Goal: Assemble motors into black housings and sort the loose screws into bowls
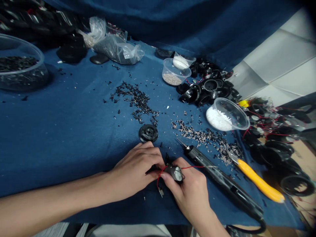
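Observation:
My left hand and my right hand meet near the front edge of a blue cloth, both pinched on a small black motor part with a pale round face and a thin red wire trailing from it. The fingers of both hands are closed around it. A round black disc lies flat just beyond my left hand. An electric screwdriver lies on the cloth right of my right hand, beside a yellow-handled tool.
Small black screws and silver screws are scattered mid-table. Clear tubs hold white and grey bits. Black ring parts pile at the right, with wired parts beyond. A big clear bowl sits far left, plastic bags behind.

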Available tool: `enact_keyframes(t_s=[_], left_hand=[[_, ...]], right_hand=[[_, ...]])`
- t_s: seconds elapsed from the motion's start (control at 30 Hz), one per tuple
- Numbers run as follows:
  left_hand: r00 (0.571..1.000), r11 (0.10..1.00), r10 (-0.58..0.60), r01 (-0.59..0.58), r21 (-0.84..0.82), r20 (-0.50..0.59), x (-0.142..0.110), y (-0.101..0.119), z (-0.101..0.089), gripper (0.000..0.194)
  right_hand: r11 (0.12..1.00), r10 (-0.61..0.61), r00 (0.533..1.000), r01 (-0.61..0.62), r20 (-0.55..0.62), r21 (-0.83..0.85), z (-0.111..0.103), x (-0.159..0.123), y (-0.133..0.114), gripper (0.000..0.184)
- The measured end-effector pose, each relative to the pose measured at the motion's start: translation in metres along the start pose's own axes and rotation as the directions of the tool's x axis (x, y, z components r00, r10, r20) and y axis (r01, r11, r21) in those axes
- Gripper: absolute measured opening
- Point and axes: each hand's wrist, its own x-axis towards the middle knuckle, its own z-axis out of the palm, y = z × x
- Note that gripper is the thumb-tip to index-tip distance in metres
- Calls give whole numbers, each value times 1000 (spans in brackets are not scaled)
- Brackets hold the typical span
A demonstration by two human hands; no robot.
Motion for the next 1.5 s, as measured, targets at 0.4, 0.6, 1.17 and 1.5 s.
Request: enact_keyframes(t_s=[0.4, 0.6, 1.17, 1.5], left_hand=[[1000, 1000, 12, -11, -29, 17, 0, -2, 0, 6], [999, 1000, 13, -12, -6, 37, 1, -1, -1, 6], [1000, 1000, 12, -12, 19, 0, 1, -4, 3, 15], [999, 1000, -18, 18, 5, 31, 4, 0, 0, 22]], right_hand=[[1000, -11, 1000, 11, -4, -20, 2, -3, 0, 47], [999, -10, 1000, 10, 1, -30, 3, -5, 0, 45], [998, -30, 999, 29, -12, -59, 5, -2, -2, 45], [1000, 1, 1000, -1, 12, -26, 4, 2, -3, 47]])
